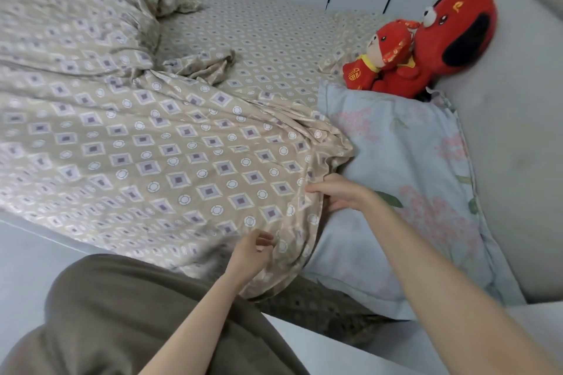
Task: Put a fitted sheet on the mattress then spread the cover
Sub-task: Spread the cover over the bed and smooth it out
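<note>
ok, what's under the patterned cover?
Matching fitted sheet shows beyond the cover and presumably continues beneath. The pillow seems to have its left edge tucked under. Anything else is hidden.

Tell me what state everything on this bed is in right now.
Cover: partly spread, bunched at far side.
Fitted sheet: already on, smooth.
Pillow: flat beside the headboard.
Plush toys: propped against the headboard.
Right hand: pinching the cover's edge.
Left hand: curled on cover, grip unclear.
</note>
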`<state>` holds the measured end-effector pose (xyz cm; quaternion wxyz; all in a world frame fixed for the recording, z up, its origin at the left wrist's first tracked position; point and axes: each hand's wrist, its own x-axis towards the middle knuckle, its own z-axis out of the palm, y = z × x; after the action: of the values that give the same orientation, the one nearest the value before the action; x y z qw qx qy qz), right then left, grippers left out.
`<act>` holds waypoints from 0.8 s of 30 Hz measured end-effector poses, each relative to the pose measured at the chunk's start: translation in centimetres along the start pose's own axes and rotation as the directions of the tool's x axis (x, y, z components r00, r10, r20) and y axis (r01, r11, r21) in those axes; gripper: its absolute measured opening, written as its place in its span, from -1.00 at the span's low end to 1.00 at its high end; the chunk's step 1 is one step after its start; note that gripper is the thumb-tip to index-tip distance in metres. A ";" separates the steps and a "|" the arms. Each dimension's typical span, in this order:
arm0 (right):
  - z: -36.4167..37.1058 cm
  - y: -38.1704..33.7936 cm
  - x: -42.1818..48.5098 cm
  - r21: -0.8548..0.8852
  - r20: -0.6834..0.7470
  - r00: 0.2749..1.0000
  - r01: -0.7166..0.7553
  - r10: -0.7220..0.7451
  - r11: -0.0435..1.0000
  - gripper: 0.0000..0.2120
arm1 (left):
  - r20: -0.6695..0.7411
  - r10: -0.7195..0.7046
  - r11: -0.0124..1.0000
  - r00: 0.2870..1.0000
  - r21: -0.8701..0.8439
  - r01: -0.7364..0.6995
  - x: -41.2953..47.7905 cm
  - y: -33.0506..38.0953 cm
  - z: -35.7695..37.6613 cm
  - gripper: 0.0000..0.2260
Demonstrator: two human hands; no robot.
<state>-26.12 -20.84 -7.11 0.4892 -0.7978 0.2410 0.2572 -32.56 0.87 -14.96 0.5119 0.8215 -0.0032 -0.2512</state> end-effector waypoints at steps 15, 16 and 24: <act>2.4 -2.3 -3.3 0.507 0.226 0.956 0.049 -0.188 0.860 -0.83 | -0.109 0.040 0.999 0.993 0.036 -0.036 -2.1 0.4 1.7 -0.45; 2.4 -2.4 -3.3 0.515 0.230 0.955 0.045 -0.189 0.856 -0.83 | -0.140 0.022 0.997 0.990 0.072 -0.012 -2.0 0.5 1.8 -0.49; 2.8 -2.1 -1.9 0.622 0.011 0.989 0.107 -0.146 0.776 -0.84 | -0.034 -0.066 0.994 0.997 -0.095 0.062 -0.6 1.2 0.3 -0.90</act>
<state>-26.68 -17.20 -5.64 0.7468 -0.5994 0.2435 0.1537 -32.87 0.22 -13.86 0.5415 0.8008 0.0443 -0.2520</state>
